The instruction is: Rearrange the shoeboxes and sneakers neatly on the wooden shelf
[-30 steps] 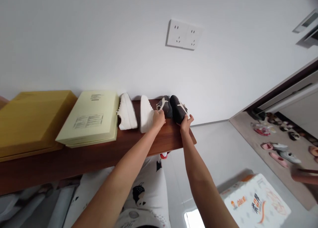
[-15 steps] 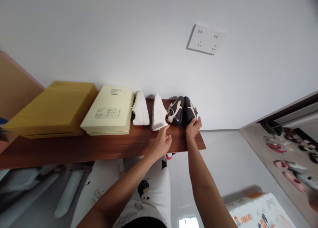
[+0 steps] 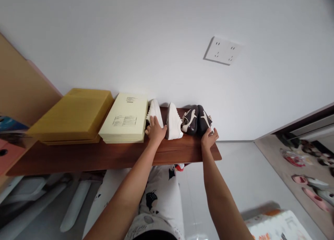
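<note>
A plain pale-grey wall (image 3: 130,41) backs the room, with a glossy light floor (image 3: 232,184) beyond the right end of a long, narrow, reddish-brown wooden shelf (image 3: 78,161). Along this shelf's back edge, towards its left end, sits a large, flat, mustard-yellow box (image 3: 75,116); just right of it is a smaller, pale-cream rectangular box (image 3: 125,118) with printed labels.

Next come two low white sneakers, the left one (image 3: 155,109) near the cream box and the right one (image 3: 173,125) across a gap, then a dark-brown pair with cream stripes (image 3: 203,120), near the right end. All four shoes lie long axis front to back, toes to the wall.

The left hand (image 3: 156,132) is nearer the left white sneaker, which extends from its fingertips towards the back edge; its fingers spread over the heel end (whether they grip cannot be told). The right hand (image 3: 209,139) touches the outer dark shoe's heel by the front right corner, fingers partly curled, their hold unclear.
</note>
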A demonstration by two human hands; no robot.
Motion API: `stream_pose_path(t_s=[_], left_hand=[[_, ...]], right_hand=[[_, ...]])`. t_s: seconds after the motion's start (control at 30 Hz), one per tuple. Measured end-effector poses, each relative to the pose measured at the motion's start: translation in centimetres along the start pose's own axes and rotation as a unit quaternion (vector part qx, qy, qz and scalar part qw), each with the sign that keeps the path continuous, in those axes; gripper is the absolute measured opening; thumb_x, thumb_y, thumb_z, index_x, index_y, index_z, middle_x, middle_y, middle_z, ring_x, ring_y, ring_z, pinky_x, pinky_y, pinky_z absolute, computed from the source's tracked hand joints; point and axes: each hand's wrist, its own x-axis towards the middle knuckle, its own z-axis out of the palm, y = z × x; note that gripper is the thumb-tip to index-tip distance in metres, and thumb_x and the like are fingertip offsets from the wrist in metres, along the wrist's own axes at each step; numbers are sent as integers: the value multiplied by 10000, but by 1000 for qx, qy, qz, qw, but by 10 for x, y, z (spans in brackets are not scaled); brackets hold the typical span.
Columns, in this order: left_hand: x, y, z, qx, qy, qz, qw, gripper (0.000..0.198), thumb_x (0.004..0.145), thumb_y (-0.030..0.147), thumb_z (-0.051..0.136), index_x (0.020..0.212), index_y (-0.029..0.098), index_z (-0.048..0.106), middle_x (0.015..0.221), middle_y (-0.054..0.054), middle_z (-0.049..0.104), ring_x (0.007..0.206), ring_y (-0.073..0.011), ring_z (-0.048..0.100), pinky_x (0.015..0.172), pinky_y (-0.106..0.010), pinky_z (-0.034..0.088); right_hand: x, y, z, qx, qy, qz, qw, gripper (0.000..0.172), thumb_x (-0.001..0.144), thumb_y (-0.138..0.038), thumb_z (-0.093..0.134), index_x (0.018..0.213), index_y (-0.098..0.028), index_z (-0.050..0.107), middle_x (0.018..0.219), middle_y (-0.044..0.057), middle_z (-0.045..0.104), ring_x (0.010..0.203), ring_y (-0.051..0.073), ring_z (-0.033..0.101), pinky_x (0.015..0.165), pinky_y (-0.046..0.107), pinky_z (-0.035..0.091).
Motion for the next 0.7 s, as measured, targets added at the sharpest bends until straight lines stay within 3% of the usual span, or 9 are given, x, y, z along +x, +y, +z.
stream_pose_path(t_s=[0.13,0.27,0.43,0.57,0.63,0.7], left_hand=[[-5,-10,8,25,21,24,999,886,863,391,612,1654,208,256,1736,-171,180,1343,-442,510,1096,-576,389],[-5,-13,12,16,4,48,999,879,853,363,621,1650,212,281,1729,-165,210,1332,-427,525,1094,-559,409],[-10,-20,7,-16,-14,90,996,835,860,359,632,1631,236,335,1728,-126,238,1472,-414,396,1189,-568,333],[-43,-42,3,-52,7,122,991,700,900,300,571,1580,220,429,1711,-117,290,1581,-397,200,1252,-601,217],[-66,-64,2,-86,27,152,984,660,912,274,541,1560,181,451,1693,-144,322,1586,-362,214,1266,-574,214],[-88,-90,0,-145,15,193,970,586,927,276,506,1504,172,511,1641,-155,415,1550,-306,330,1257,-507,285]], right_hand=[[1,1,0,4,2,0,1000,680,987,-627,419,1425,-114,505,1366,236,503,1283,322,566,1110,486,463],[2,4,1,-4,4,0,1000,659,986,-614,420,1403,-113,517,1367,236,516,1299,328,549,1135,506,437],[4,-1,-1,3,3,17,1000,652,987,-563,415,1396,-63,506,1386,263,501,1289,329,555,1155,507,418],[-6,-10,-13,11,-15,30,999,628,1010,-519,338,1432,-70,458,1389,271,484,1264,341,575,1065,527,499],[-23,-11,-23,24,-8,40,999,607,1007,-508,329,1439,-101,456,1372,247,495,1210,323,616,994,494,553],[-50,-11,-36,50,-4,65,997,584,987,-510,355,1417,-136,483,1388,225,480,1126,289,666,918,448,596]])
